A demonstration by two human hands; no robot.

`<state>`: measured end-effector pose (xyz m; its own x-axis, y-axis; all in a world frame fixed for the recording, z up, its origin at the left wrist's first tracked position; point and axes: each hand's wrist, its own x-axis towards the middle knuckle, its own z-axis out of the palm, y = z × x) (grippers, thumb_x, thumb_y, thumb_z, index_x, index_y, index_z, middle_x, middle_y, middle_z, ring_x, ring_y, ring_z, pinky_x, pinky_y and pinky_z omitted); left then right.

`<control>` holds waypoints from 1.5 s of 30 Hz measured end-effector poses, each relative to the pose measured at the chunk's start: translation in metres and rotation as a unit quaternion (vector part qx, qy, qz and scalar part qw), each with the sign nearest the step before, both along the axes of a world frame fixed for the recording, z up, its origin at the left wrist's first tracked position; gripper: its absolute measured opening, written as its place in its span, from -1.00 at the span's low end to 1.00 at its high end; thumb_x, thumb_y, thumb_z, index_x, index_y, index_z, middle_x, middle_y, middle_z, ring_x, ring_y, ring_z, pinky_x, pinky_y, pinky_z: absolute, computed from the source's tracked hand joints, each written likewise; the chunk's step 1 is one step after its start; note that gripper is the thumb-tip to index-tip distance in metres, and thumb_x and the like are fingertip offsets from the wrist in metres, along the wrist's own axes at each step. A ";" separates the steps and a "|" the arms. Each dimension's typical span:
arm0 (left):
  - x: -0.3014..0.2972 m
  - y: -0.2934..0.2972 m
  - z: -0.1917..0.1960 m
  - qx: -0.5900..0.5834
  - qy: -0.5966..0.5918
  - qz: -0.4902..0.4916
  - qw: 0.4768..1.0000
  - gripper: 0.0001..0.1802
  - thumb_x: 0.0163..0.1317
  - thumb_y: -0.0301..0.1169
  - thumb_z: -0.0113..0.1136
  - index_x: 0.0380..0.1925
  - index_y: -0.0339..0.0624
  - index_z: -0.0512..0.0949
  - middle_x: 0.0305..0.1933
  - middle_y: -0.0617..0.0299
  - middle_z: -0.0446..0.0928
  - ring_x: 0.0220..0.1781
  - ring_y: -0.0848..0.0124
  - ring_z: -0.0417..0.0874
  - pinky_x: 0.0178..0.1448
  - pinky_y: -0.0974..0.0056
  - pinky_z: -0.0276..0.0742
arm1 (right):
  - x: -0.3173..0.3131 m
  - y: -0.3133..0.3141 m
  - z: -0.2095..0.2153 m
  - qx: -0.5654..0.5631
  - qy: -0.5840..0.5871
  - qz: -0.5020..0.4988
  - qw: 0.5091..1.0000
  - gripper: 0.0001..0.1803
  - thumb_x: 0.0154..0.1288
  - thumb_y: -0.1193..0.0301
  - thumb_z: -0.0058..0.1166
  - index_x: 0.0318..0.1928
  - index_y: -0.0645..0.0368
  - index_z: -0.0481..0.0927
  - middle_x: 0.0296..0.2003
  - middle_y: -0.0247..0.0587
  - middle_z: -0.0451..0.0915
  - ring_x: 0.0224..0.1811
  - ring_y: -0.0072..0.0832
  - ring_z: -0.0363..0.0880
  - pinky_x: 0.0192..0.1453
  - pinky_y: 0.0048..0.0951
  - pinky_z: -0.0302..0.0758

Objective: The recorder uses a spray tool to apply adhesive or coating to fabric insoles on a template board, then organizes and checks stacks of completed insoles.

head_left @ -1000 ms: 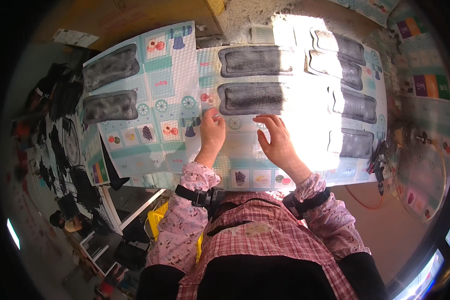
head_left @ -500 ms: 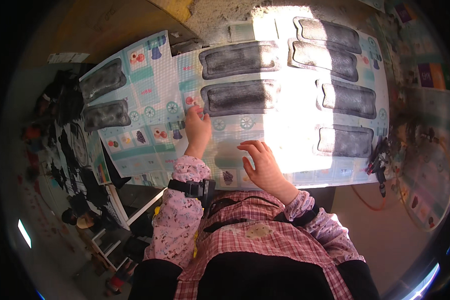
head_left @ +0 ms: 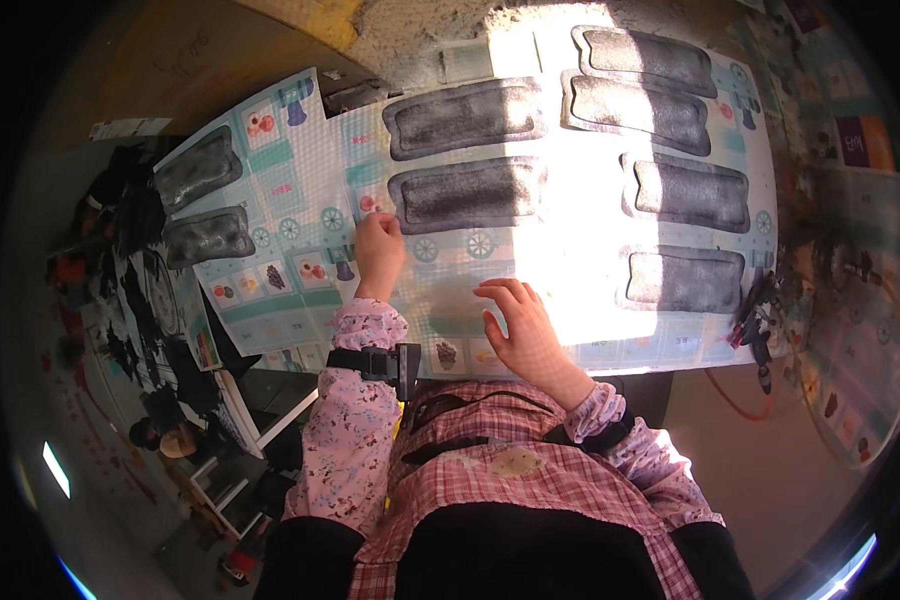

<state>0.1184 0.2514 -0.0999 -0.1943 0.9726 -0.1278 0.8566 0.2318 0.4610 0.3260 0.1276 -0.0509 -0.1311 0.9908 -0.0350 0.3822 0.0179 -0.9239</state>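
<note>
Dark grey flat oblong pieces with wavy short ends lie spread over a pale printed sheet (head_left: 302,235); I cannot tell their kind. My left hand (head_left: 380,262) is at the left end of the lower middle grey piece (head_left: 470,194), fingers curled together by its near corner. Whatever is between those fingertips, if anything, is hidden. Over the sheet's near part, my right hand (head_left: 525,333) has its fingers stretched and apart, holding nothing. Above the lower middle piece lies the upper middle grey piece (head_left: 463,120).
Two smaller dark pieces, one of them a lumpy grey piece (head_left: 210,236), lie at the left. Several more, including a grey piece (head_left: 688,280), line the right side. A dark tool with a hose (head_left: 760,325) sits at the right edge. Strong sunlight crosses the sheet.
The whole view has shifted slightly, with the sheet and pieces appearing a little further left. The fingers of my left hand have curled in more; my right hand keeps its pose.
</note>
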 end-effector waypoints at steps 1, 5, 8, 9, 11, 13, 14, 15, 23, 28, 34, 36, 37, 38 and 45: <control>-0.001 0.001 0.000 -0.021 0.020 -0.008 1.000 -0.81 0.07 -0.39 0.15 -0.36 -0.27 0.48 -0.39 0.06 0.55 -0.31 0.12 0.57 -0.21 0.15 0.45 | 0.001 -0.001 0.000 -0.005 0.012 0.004 1.000 -0.70 0.05 0.56 -0.03 -0.13 0.21 0.42 -0.14 -0.12 0.40 -0.06 -0.19 0.35 0.03 -0.24 0.31; -0.005 0.002 0.001 -0.023 0.115 -0.061 0.991 -0.82 0.08 -0.36 0.15 -0.44 -0.27 0.52 -0.41 0.06 0.55 -0.32 0.09 0.55 -0.22 0.11 0.43 | 0.004 -0.002 -0.001 -0.009 0.014 -0.003 1.000 -0.71 0.06 0.54 -0.04 -0.14 0.21 0.42 -0.15 -0.12 0.40 -0.07 -0.19 0.35 0.04 -0.23 0.31; -0.007 0.001 0.000 -0.033 0.081 -0.054 0.995 -0.81 0.07 -0.34 0.17 -0.46 -0.27 0.52 -0.43 0.05 0.53 -0.33 0.07 0.53 -0.23 0.07 0.42 | 0.004 -0.002 -0.001 -0.004 0.012 -0.002 1.000 -0.71 0.06 0.54 -0.04 -0.13 0.22 0.41 -0.15 -0.10 0.40 -0.08 -0.18 0.35 0.03 -0.23 0.31; -0.007 0.001 -0.001 -0.035 0.086 -0.046 0.995 -0.81 0.07 -0.34 0.17 -0.46 -0.27 0.52 -0.43 0.05 0.53 -0.33 0.07 0.53 -0.23 0.07 0.42 | 0.004 -0.001 -0.001 -0.004 0.011 -0.002 1.000 -0.71 0.06 0.54 -0.04 -0.13 0.23 0.41 -0.14 -0.10 0.40 -0.08 -0.18 0.36 0.03 -0.23 0.31; -0.009 0.001 -0.003 -0.025 0.074 -0.052 0.996 -0.80 0.08 -0.33 0.17 -0.42 -0.26 0.51 -0.44 0.07 0.53 -0.33 0.09 0.54 -0.24 0.09 0.41 | 0.004 -0.001 -0.001 0.000 0.013 -0.001 1.000 -0.71 0.06 0.54 -0.04 -0.13 0.23 0.41 -0.14 -0.09 0.40 -0.08 -0.18 0.36 0.03 -0.23 0.32; -0.012 0.002 -0.006 -0.052 0.055 -0.030 0.997 -0.80 0.09 -0.33 0.16 -0.41 -0.26 0.50 -0.44 0.08 0.53 -0.34 0.12 0.54 -0.25 0.11 0.41 | 0.004 -0.002 -0.001 0.002 0.013 0.000 1.000 -0.71 0.06 0.54 -0.04 -0.13 0.23 0.41 -0.14 -0.08 0.40 -0.08 -0.18 0.36 0.02 -0.23 0.32; -0.015 0.003 -0.007 -0.059 0.030 -0.022 0.998 -0.80 0.10 -0.33 0.15 -0.39 -0.25 0.49 -0.45 0.09 0.52 -0.36 0.14 0.54 -0.25 0.14 0.41 | 0.003 -0.002 -0.002 -0.003 0.020 -0.001 1.000 -0.71 0.07 0.54 -0.05 -0.13 0.24 0.41 -0.14 -0.08 0.40 -0.08 -0.17 0.36 0.03 -0.22 0.32; -0.016 0.004 -0.008 -0.066 0.030 -0.020 0.997 -0.80 0.10 -0.33 0.15 -0.39 -0.25 0.49 -0.45 0.09 0.52 -0.36 0.14 0.54 -0.25 0.14 0.41 | 0.003 -0.002 -0.003 -0.009 0.027 -0.001 1.000 -0.72 0.07 0.54 -0.05 -0.13 0.24 0.40 -0.14 -0.07 0.40 -0.07 -0.17 0.36 0.03 -0.22 0.32; -0.009 0.005 0.013 -0.109 -0.096 -0.033 0.989 -0.82 0.19 -0.33 0.10 -0.36 -0.22 0.45 -0.46 0.26 0.48 -0.38 0.40 0.48 -0.25 0.29 0.39 | -0.021 0.016 -0.031 0.057 -0.160 0.115 0.979 -0.42 0.08 0.36 0.02 0.12 0.33 0.27 0.19 -0.07 0.21 0.29 -0.19 0.09 0.31 -0.25 0.09; 0.013 0.022 0.056 -0.222 -0.470 -0.035 0.853 -0.82 0.29 -0.30 -0.03 -0.27 -0.18 0.42 -0.35 0.38 0.46 -0.26 0.52 0.45 -0.11 0.37 0.35 | -0.050 0.028 -0.031 0.105 -0.196 0.216 0.951 -0.36 0.07 0.27 0.02 0.13 0.37 0.24 0.22 -0.05 0.18 0.30 -0.21 0.07 0.33 -0.27 0.06; 0.043 0.028 0.114 -0.188 -0.623 -0.064 0.757 -0.79 0.31 -0.33 -0.09 -0.12 -0.17 0.35 -0.03 0.22 0.40 0.06 0.30 0.43 0.26 0.09 0.26 | -0.047 0.032 -0.033 0.089 -0.251 0.149 0.952 -0.33 0.02 0.23 0.07 0.11 0.38 0.27 0.22 -0.05 0.18 0.30 -0.24 0.08 0.30 -0.27 0.10; 0.063 0.023 0.134 -0.216 -0.753 0.014 0.622 -0.80 0.32 -0.35 -0.12 -0.11 -0.16 0.35 0.01 0.17 0.40 0.14 0.17 0.40 0.28 -0.03 0.25 | -0.045 0.031 -0.039 0.105 -0.227 0.169 0.953 -0.34 0.03 0.25 0.06 0.11 0.38 0.27 0.22 -0.05 0.18 0.30 -0.25 0.07 0.31 -0.27 0.10; 0.071 0.021 0.144 -0.185 -0.794 -0.020 0.578 -0.80 0.32 -0.36 -0.12 -0.10 -0.15 0.34 0.00 0.16 0.41 0.12 0.17 0.41 0.26 -0.06 0.25 | -0.045 0.030 -0.041 0.119 -0.224 0.156 0.955 -0.36 0.04 0.27 0.06 0.10 0.39 0.27 0.22 -0.04 0.17 0.31 -0.25 0.06 0.31 -0.26 0.10; 0.078 0.020 0.155 -0.177 -0.814 -0.023 0.553 -0.80 0.32 -0.36 -0.12 -0.10 -0.15 0.34 -0.02 0.15 0.42 0.10 0.17 0.43 0.25 -0.09 0.26 | -0.046 0.032 -0.041 0.103 -0.232 0.181 0.950 -0.36 0.04 0.27 0.06 0.10 0.39 0.27 0.22 -0.04 0.17 0.31 -0.25 0.06 0.31 -0.26 0.10; 0.009 0.011 0.229 -0.146 -0.804 -0.126 0.563 -0.71 0.34 -0.35 -0.21 0.02 -0.18 0.27 0.06 0.11 0.39 0.12 0.11 0.42 0.26 -0.15 0.24 | -0.031 0.067 0.028 -0.228 0.678 -0.083 0.694 -0.38 0.34 0.02 -0.44 0.13 0.31 0.26 0.17 0.04 0.25 0.27 -0.16 0.15 0.35 -0.13 0.05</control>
<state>0.1273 0.2623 0.1290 0.5393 0.8358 -0.1027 -0.5911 0.4626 0.6607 0.2953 0.1946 -0.0234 -0.2357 0.9222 -0.3066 -0.8816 -0.3356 -0.3318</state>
